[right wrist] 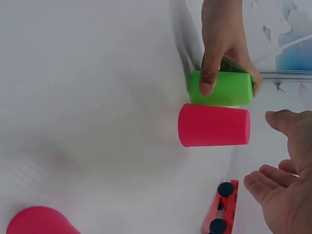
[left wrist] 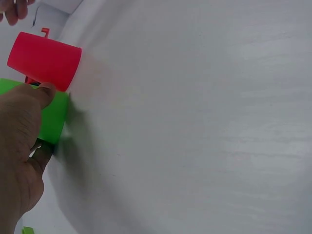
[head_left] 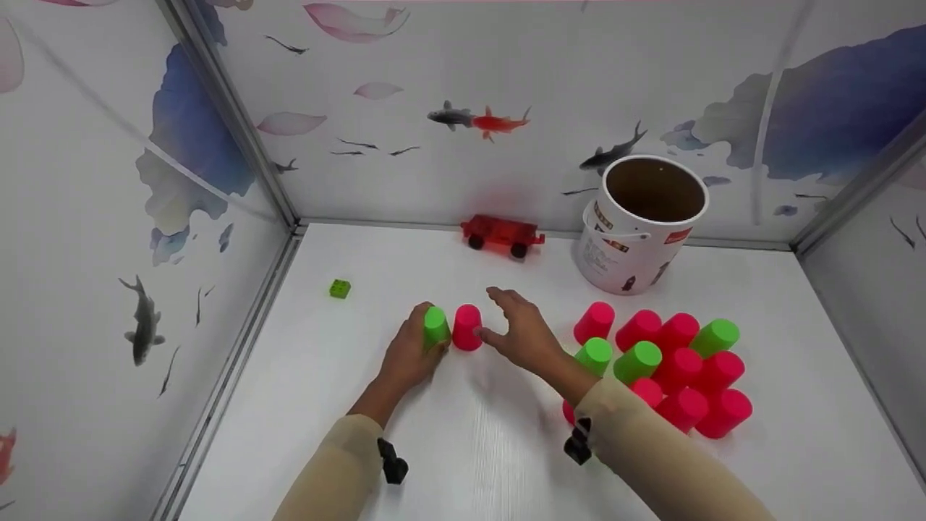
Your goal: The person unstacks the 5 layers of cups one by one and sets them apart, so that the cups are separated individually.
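An upside-down green cup (head_left: 435, 325) stands on the white table, and my left hand (head_left: 409, 353) grips it with thumb and fingers around its sides. Close beside it on the right stands an upside-down pink-red cup (head_left: 468, 329). My right hand (head_left: 522, 331) is just right of that cup, fingers spread and extended. In the right wrist view a gap shows between the right hand (right wrist: 287, 170) and the red cup (right wrist: 214, 126). The left wrist view shows the left thumb lying across the green cup (left wrist: 54, 117).
Several upside-down red and green cups (head_left: 680, 369) stand grouped at the right, partly behind my right forearm. A white bucket (head_left: 622, 253) stands at the back right. Near the back wall is a red toy wagon (head_left: 502, 233); a small green block (head_left: 339, 289) lies at left.
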